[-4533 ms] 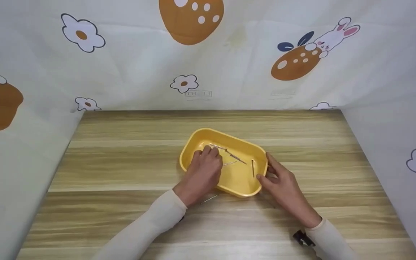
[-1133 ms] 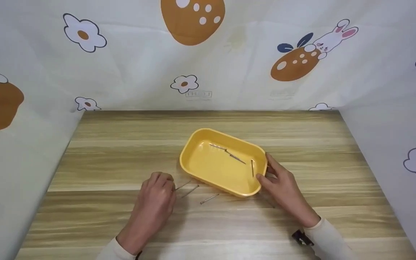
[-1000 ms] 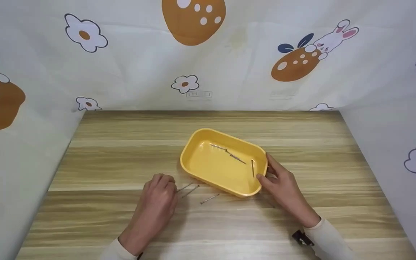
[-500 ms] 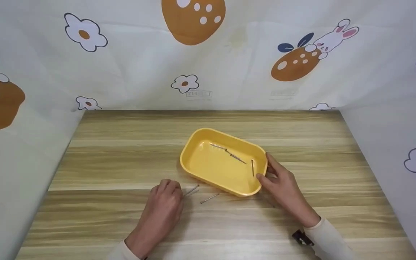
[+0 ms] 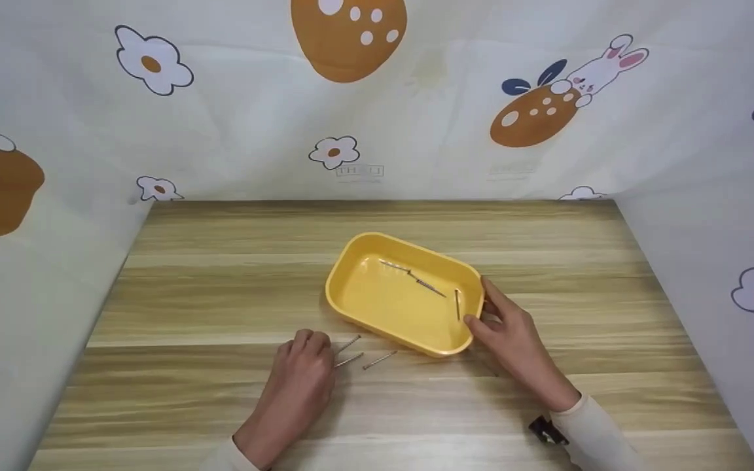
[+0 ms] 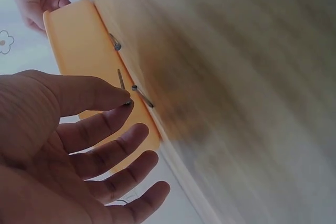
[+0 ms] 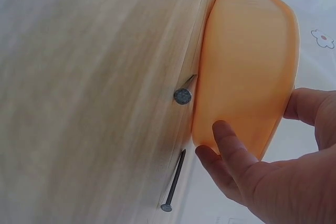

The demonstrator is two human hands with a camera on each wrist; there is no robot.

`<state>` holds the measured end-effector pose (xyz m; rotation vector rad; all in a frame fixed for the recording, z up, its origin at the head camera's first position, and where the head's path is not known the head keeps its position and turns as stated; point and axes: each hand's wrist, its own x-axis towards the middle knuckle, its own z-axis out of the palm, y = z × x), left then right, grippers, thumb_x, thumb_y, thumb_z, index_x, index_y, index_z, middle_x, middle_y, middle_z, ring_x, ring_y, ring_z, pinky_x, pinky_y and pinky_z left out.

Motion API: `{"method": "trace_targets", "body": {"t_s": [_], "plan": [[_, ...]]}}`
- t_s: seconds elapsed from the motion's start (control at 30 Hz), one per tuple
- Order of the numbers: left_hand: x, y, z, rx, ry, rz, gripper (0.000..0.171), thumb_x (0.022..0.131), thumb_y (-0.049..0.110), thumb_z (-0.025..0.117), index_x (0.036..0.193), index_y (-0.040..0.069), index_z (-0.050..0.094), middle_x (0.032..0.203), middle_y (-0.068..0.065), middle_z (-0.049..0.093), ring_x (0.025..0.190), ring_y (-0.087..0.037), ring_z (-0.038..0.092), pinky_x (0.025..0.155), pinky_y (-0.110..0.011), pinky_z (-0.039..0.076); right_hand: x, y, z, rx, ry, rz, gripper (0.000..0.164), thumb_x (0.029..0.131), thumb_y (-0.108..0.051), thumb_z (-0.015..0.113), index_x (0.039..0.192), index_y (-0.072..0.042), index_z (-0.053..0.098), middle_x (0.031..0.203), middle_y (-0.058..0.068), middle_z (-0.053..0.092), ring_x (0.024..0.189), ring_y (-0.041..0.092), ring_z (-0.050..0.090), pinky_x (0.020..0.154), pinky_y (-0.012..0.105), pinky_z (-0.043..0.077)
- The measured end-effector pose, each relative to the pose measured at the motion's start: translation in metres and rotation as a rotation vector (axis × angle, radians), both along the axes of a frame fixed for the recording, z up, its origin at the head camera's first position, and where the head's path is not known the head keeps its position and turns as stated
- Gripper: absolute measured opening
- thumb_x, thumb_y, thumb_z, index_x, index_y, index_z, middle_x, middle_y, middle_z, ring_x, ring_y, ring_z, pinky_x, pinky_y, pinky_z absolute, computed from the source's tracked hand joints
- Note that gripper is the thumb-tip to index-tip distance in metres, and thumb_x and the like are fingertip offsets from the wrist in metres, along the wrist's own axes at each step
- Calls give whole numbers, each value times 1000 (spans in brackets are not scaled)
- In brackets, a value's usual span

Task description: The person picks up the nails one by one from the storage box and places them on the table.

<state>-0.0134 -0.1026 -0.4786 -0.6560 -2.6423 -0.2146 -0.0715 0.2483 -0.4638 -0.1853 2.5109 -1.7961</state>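
My left hand point(image 5: 305, 373) is low over the table, left of the yellow tray point(image 5: 377, 320). Its thumb and index finger pinch a nail point(image 6: 121, 78), which sticks out past the fingertips; the other fingers are spread. Two loose nails lie close by on the wood: one beside the fingertips point(image 5: 351, 342), another nail point(image 5: 380, 360) in front of the tray. Gripping the tray's right end is my right hand point(image 5: 514, 337), thumb at the rim and fingers against the outer wall. Inside the tray are several nails point(image 5: 430, 288), one of them upright-looking along the right side point(image 5: 458, 305).
Another nail point(image 7: 174, 179) lies on the table by the right hand, mostly shaded in the head view. The wood-grain table point(image 5: 207, 288) is bordered by pale cloth walls point(image 5: 239, 131) with printed flowers and rabbits.
My left hand has come out of the tray, where it was reaching, and a nail there is gone. Lately it has shifted slightly right and nearer with the pinched nail. The right hand stays put.
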Motion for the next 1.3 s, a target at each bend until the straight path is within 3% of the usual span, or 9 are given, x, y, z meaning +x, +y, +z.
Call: {"method": "trace_targets", "body": {"t_s": [0.57,0.97,1.3], "plan": [[2,3,-4,-51,-30,3,7,83,-7,75,83,0,73,95,-9,63,96,-31,59,78,-49,57,0,0,-2,19,-1,-3,82,102,-1,76,168,8,29,165,30,47,140,41,62,103,33,58],[0,4,0,-69,-73,-4,7,85,-5,76,85,1,72,96,-10,61,94,-31,59,74,-47,55,-2,0,-2,37,5,-3,81,102,1,75,168,9,29,164,30,47,139,42,62,103,31,58],[1,3,3,18,-117,-2,20,85,9,89,91,5,71,101,-9,63,100,-31,61,77,-50,56,-1,1,0,32,-2,-1,81,102,1,75,167,8,30,164,30,47,140,42,62,102,31,58]]}}
